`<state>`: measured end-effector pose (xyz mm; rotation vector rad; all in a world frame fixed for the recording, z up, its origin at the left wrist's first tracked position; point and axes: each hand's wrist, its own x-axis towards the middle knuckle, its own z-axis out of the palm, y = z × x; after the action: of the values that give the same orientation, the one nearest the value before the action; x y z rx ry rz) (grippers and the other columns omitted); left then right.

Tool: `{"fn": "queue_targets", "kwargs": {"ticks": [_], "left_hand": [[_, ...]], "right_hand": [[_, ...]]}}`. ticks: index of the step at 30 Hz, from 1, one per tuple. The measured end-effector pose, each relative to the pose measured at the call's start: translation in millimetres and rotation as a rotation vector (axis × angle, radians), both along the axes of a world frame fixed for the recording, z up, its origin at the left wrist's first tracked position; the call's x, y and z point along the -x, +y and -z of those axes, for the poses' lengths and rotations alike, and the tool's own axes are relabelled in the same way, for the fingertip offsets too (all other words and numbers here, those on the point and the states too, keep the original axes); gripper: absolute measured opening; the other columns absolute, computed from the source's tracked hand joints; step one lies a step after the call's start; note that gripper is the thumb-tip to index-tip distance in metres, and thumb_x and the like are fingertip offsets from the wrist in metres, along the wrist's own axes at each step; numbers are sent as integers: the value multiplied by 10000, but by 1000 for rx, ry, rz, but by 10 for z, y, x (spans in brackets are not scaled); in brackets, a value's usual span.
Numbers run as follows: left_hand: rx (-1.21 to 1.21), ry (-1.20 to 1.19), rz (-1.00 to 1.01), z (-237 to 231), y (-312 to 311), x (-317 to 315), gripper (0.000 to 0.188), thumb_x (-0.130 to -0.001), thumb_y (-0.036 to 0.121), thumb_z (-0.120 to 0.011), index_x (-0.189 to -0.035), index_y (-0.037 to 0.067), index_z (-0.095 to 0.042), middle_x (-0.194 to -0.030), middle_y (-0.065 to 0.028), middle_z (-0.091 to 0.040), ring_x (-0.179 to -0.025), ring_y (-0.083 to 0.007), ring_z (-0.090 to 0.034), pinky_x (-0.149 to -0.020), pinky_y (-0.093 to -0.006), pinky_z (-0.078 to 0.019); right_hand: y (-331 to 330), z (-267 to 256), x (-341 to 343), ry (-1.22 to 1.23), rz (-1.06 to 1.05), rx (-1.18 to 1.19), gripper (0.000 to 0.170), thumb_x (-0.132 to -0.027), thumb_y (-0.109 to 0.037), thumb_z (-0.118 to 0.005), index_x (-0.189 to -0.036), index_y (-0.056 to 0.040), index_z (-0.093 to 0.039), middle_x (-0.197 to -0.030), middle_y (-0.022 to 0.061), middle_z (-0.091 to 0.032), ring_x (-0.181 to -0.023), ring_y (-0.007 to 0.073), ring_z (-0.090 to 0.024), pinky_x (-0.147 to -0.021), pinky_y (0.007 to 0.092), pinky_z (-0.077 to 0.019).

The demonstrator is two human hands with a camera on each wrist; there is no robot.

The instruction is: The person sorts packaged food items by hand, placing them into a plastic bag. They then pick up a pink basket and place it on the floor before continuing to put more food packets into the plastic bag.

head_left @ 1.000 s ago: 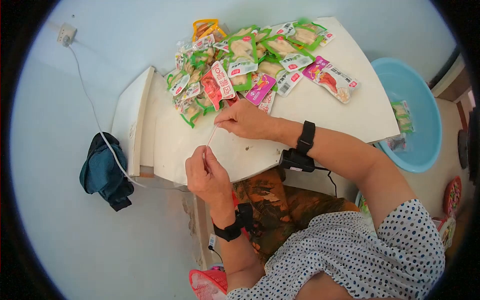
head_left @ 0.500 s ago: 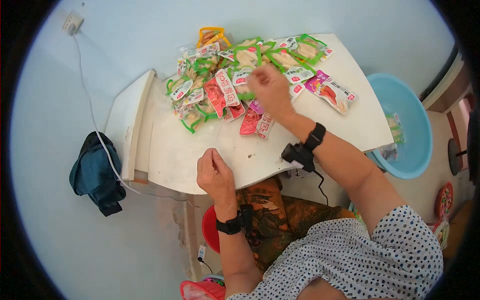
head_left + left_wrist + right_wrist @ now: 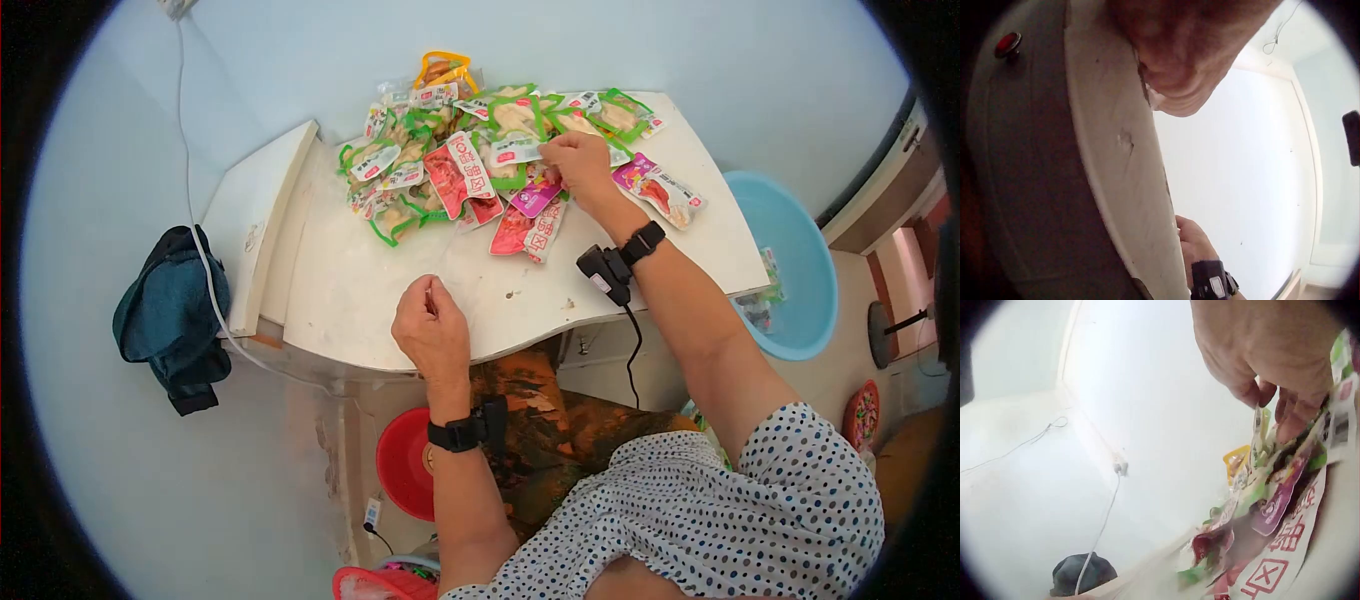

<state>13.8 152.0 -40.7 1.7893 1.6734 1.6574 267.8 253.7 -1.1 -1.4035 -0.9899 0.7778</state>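
My right hand (image 3: 585, 170) reaches over the heap of packets, beside a purple packet (image 3: 535, 195). In the right wrist view, its bent fingers (image 3: 1291, 425) stand apart and touch the packets; a firm hold is not visible. My left hand (image 3: 430, 325) is above the table's near edge with curled fingers and the thumb against them. A small white thing (image 3: 1152, 97) shows at its fingertips in the left wrist view. Two red-and-white packets (image 3: 460, 175) (image 3: 528, 232) and several green-edged packets (image 3: 518, 120) lie in or beside the heap.
The white table (image 3: 360, 320) has a curved near edge and a raised panel (image 3: 260, 215) at its left. A purple-and-white packet (image 3: 660, 190) lies right of the heap. On the floor are a blue basin (image 3: 825, 270) and a red basin (image 3: 400, 470). Dark cloth (image 3: 170, 300) hangs left.
The hands were together, pinching a thin pale strip; they have since parted. My right hand has moved up and right to the packets. My left has shifted slightly, its fingers still curled.
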Motion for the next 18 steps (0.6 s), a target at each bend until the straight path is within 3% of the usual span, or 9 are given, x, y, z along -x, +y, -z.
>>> {"fn": "queue_targets", "kwargs": {"ticks": [3, 4, 8, 11, 12, 15, 16, 18], "left_hand": [[-21, -13, -15, -3, 1, -7, 135, -885, 67, -625, -916, -54, -676, -679, -114, -633, -580, -152, -566, -569, -308, -468], [-14, -23, -19, -1, -7, -7, 133, -884, 66, -625, -914, -52, -676, -678, -114, -633, -579, -154, -567, -569, -309, -468], [-11, -21, -17, 47, 8, -17, 126, -877, 66, -626, -902, -45, -680, -670, -110, -630, -573, -155, -565, -566, -309, -466], [-46, 32, -7, 49, 27, 8, 129, -875, 75, -632, -884, -44, -678, -664, -100, -625, -571, -152, -559, -563, -307, -460], [-60, 55, -1, 49, 20, 7, 131, -875, 79, -634, -878, -45, -677, -661, -96, -623, -571, -151, -558, -562, -306, -457], [-1, 21, 3, 48, 14, 6, 147, -874, 97, -643, -868, -47, -675, -660, -90, -623, -569, -148, -552, -560, -304, -451], [28, 20, 1, 32, 7, 8, 161, -880, 109, -641, -866, -47, -676, -652, -76, -613, -569, -134, -533, -559, -296, -444], [49, -19, 17, 20, -5, -5, 169, -884, 117, -639, -866, -46, -679, -644, -64, -601, -572, -122, -519, -560, -291, -440]], "right_hand": [[-231, -172, -95, 290, 98, -170, 142, -832, -83, -607, -838, 58, -628, -792, 113, -644, -676, 205, -662, -575, 314, -591], [-348, -245, -174, 337, 84, -157, 193, -842, -82, -567, -953, 76, -570, -914, 147, -629, -712, 229, -667, -641, 349, -627], [-813, -214, -514, 587, 11, -138, 223, -878, -83, -528, -1054, 53, -535, -1073, 190, -637, -861, 253, -693, -732, 399, -616], [-1043, -98, -560, 655, 18, -102, 212, -906, -99, -544, -1063, 44, -541, -1133, 201, -630, -931, 258, -685, -782, 409, -604], [-1068, -20, -557, 745, -39, -190, 258, -893, -43, -592, -1116, 70, -528, -1120, 180, -626, -982, 262, -668, -803, 397, -599], [-1138, 101, -524, 673, -21, -79, 330, -843, 50, -632, -1152, 86, -523, -1097, 162, -624, -1001, 239, -653, -790, 361, -597], [-1182, 4, -440, 696, -22, -14, 370, -801, 112, -654, -1149, 78, -534, -1065, 135, -626, -920, 207, -665, -741, 299, -589], [-1165, 101, -483, 537, -49, 58, 364, -807, 95, -660, -1152, 63, -548, -1047, 122, -644, -878, 181, -670, -719, 268, -577]]}}
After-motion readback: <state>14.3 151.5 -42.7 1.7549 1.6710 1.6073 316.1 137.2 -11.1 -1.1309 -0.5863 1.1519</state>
